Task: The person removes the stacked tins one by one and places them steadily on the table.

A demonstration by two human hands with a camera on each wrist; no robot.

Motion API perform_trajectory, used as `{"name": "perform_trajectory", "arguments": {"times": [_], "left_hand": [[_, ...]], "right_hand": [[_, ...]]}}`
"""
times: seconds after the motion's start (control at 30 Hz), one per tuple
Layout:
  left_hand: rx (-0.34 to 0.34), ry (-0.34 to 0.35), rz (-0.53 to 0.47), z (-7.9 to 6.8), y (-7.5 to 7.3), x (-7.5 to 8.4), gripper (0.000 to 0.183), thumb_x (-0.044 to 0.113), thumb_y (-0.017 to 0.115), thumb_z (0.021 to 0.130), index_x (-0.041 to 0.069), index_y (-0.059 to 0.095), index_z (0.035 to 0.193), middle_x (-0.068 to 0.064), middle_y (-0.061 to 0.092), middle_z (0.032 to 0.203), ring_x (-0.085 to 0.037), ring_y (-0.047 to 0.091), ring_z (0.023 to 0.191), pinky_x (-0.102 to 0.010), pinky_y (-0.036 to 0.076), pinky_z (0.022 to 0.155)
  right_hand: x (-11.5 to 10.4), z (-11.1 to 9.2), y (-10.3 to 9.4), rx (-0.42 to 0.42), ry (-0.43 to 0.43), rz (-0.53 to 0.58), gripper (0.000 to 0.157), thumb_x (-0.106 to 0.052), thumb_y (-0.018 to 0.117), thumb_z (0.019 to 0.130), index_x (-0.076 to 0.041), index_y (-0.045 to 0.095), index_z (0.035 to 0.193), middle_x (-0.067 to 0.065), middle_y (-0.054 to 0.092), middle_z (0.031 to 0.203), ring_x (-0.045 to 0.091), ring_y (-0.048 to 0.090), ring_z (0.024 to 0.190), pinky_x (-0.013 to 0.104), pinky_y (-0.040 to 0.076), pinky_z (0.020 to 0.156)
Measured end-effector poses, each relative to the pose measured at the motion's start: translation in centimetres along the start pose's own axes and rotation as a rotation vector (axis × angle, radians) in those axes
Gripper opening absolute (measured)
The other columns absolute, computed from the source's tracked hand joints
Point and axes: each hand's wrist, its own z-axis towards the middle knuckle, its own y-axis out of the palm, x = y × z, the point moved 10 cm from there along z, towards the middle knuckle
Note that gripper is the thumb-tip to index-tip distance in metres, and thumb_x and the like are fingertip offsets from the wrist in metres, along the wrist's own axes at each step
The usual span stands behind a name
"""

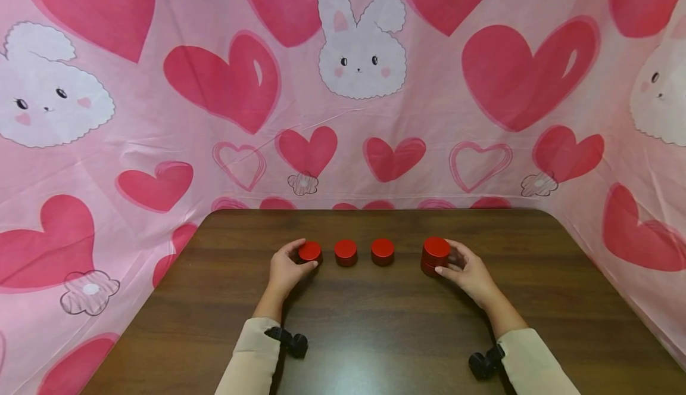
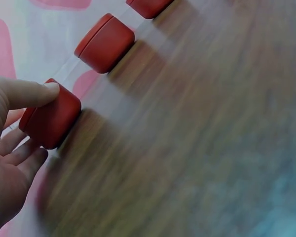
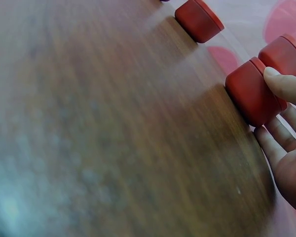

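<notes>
My left hand [image 1: 284, 272] holds the leftmost round red tin [image 1: 310, 251] on the table, thumb on its near side and fingers around the far side. In the left wrist view, the thumb lies across that tin's side [image 2: 56, 118], close to its lid. At the right, two red tins stand stacked, an upper tin [image 1: 436, 246] on a lower tin [image 3: 249, 96]. My right hand [image 1: 474, 276] grips the stack from the right, its thumb at the lower tin's lid edge. Two more red tins, one at left [image 1: 346, 253] and one at right [image 1: 383, 252], stand between the hands.
All the tins form a row across the far part of a dark wooden table [image 1: 370, 317]. Behind the table's back edge hangs a pink cloth [image 1: 343, 115] with hearts and rabbits, which also runs along both sides. Black wrist cameras are strapped over the light sleeves [image 1: 249, 353].
</notes>
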Motion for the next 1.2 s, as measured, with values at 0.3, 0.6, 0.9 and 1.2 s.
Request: {"name": "perform_trajectory", "arguments": {"times": [0.3, 0.6, 0.9, 1.2], "left_hand": [[-0.012, -0.003, -0.04, 0.0, -0.3, 0.8, 0.067, 0.006, 0.087, 0.07, -0.001, 0.059, 0.13, -0.019, 0.06, 0.13, -0.033, 0.055, 0.121, -0.046, 0.041, 0.105], [-0.017, 0.02, -0.059, 0.1, -0.3, 2.0, 0.067, 0.009, 0.087, 0.072, 0.002, 0.058, 0.132, -0.023, 0.057, 0.13, -0.036, 0.056, 0.119, -0.046, 0.044, 0.102], [-0.003, 0.167, -0.086, -1.0, -0.4, 7.1, 0.05, 0.011, 0.082, 0.079, -0.001, 0.062, 0.124, -0.023, 0.058, 0.122, -0.041, 0.055, 0.116, -0.052, 0.043, 0.101], [-0.032, 0.202, -0.055, -1.2, 0.5, 8.6, 0.047, 0.011, 0.078, 0.083, -0.003, 0.062, 0.125, -0.024, 0.055, 0.128, -0.042, 0.051, 0.12, -0.055, 0.038, 0.105]], "right_hand": [[-0.1, 0.0, -0.1, 0.007, -0.008, 0.008, 0.067, -0.005, 0.075, 0.085, 0.002, 0.041, 0.143, 0.026, 0.054, 0.132, 0.035, 0.053, 0.118, 0.023, 0.049, 0.092], [0.0, -0.1, -0.2, 0.008, 0.005, 0.012, 0.067, -0.006, 0.075, 0.085, 0.001, 0.041, 0.143, 0.026, 0.053, 0.132, 0.036, 0.052, 0.119, 0.027, 0.049, 0.094], [0.1, -0.1, -0.2, 0.015, 0.009, 0.015, 0.066, -0.004, 0.075, 0.085, 0.002, 0.042, 0.142, 0.026, 0.053, 0.132, 0.037, 0.052, 0.119, 0.023, 0.048, 0.093], [0.0, -0.1, -0.2, 0.014, 0.013, 0.018, 0.066, -0.004, 0.074, 0.086, 0.001, 0.041, 0.143, 0.026, 0.053, 0.133, 0.037, 0.051, 0.12, 0.026, 0.049, 0.095]]}}
